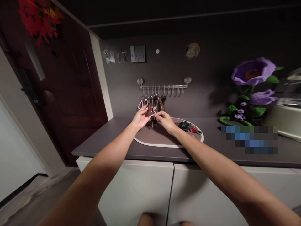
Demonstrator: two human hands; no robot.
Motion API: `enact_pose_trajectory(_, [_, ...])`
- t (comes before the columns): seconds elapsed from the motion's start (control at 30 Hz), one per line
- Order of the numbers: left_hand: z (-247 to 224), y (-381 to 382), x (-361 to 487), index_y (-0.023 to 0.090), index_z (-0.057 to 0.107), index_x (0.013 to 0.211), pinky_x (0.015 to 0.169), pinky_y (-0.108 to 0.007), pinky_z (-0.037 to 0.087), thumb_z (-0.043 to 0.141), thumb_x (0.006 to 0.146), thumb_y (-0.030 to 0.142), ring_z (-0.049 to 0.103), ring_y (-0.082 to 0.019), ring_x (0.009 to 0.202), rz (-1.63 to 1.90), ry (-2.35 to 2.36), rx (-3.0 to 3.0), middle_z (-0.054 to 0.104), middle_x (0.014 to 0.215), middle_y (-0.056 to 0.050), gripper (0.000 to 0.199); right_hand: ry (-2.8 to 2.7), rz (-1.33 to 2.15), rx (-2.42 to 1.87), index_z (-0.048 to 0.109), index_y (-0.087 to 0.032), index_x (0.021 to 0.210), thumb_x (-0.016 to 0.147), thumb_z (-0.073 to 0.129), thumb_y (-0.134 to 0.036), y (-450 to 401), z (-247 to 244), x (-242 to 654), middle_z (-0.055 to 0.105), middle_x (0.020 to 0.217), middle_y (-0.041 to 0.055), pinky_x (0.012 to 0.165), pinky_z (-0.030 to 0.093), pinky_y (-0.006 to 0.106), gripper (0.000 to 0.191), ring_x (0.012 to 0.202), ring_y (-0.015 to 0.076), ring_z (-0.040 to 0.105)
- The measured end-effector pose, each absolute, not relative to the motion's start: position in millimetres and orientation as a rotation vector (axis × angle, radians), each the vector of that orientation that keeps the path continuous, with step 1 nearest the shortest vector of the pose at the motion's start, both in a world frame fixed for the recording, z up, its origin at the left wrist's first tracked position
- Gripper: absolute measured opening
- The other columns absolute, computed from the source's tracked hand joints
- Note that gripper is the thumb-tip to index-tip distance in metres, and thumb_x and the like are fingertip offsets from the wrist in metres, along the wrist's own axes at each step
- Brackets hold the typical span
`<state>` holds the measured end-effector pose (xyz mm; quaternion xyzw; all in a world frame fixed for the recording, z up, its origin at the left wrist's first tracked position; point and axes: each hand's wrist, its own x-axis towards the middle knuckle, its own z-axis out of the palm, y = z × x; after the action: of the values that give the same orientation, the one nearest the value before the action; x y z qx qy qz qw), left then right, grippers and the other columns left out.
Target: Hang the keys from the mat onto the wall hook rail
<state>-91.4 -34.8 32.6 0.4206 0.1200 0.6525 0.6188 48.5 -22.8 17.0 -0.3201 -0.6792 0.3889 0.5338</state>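
Head cam has both hands up just over the back edge of an oval mat (150, 143). The right hand (165, 121) is closed in a tight pinch on a small metal key ring (153, 113), with a couple of dark keys (153, 120) dangling under it. The left hand (141, 117) is curled in right beside the ring, but can't really tell if its fingers (146, 112) are gripping the ring or just up against a brown tag (150, 109).

Behind the mat, a wall rail with hooks (164, 86) holds more keys and a pink loop (140, 104). On the right end of the mat sits a pile of keys with a black car fob (183, 126).

Looks like a light bunch, but it'll swing around, and the ring is thin, stiff and probably slippery. Pinching right at the ring seems the best hold, not the loose keys, which would just flop and jingle.
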Motion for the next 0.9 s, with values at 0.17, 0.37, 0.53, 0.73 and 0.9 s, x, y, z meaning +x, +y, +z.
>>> enact_pose_trajectory(0.17, [33.5, -35.2, -94.1, 0.014, 0.058, 0.097, 0.097, -0.046, 0.038, 0.046, 0.077, 0.007, 0.056, -0.022, 0.105, 1.492, 0.249, 0.964, 0.066, 0.093, -0.007, 0.025, -1.632, 0.841, -0.722, 0.056, -0.015, 0.073, 0.069, 0.056, -0.036, -22.4, 21.3, 51.7, 0.054, 0.066, -0.0014, 0.064, 0.038, 0.025, 0.022, 0.060, 0.0092, 0.046])
enact_pose_trajectory(0.37, [33.6, -32.6, -95.7, 0.014, 0.058, 0.097, 0.098, -0.047, 0.037, 0.045, 0.077, 0.008, 0.056, -0.020, 0.105, 1.543, 0.276, 0.909, 0.066, 0.093, -0.008, 0.025, -1.579, 0.793, -0.686, 0.056, -0.016, 0.073, 0.068, 0.056, -0.035, -16.8, 25.4, 58.4, 0.054, 0.068, -0.0013, 0.070, 0.037, 0.025, 0.020, 0.065, 0.0100, 0.047])
enact_pose_trajectory(0.53, [32.6, -31.7, -96.3, 0.014, 0.058, 0.094, 0.097, -0.048, 0.037, 0.047, 0.076, 0.009, 0.057, -0.019, 0.102, 1.561, 0.336, 0.907, 0.066, 0.093, -0.008, 0.022, -1.515, 0.813, -0.652, 0.055, -0.017, 0.074, 0.067, 0.056, -0.036, -16.3, 31.3, 63.2, 0.055, 0.071, -0.0013, 0.074, 0.036, 0.025, 0.021, 0.069, 0.0103, 0.047])
enact_pose_trajectory(0.73, [30.5, -32.1, -94.5, 0.012, 0.060, 0.089, 0.094, -0.047, 0.039, 0.047, 0.076, 0.009, 0.062, -0.016, 0.086, 1.500, 0.423, 0.968, 0.065, 0.080, -0.007, 0.018, -1.471, 0.798, -0.624, 0.053, -0.017, 0.076, 0.069, 0.056, -0.038, -11.9, 35.1, 70.4, 0.052, 0.073, -0.0017, 0.075, 0.036, 0.024, 0.022, 0.070, 0.0096, 0.046])
enact_pose_trajectory(0.9, [25.1, -31.8, -88.1, 0.013, 0.060, 0.090, 0.086, -0.043, 0.044, 0.050, 0.074, 0.006, 0.061, -0.012, 0.073, 1.418, 0.574, 1.049, 0.064, 0.079, -0.005, 0.020, -1.430, 0.748, -0.586, 0.050, -0.018, 0.077, 0.070, 0.054, -0.041, -3.0, 35.3, 77.8, 0.051, 0.070, -0.0020, 0.069, 0.037, 0.023, 0.025, 0.067, 0.0098, 0.045])
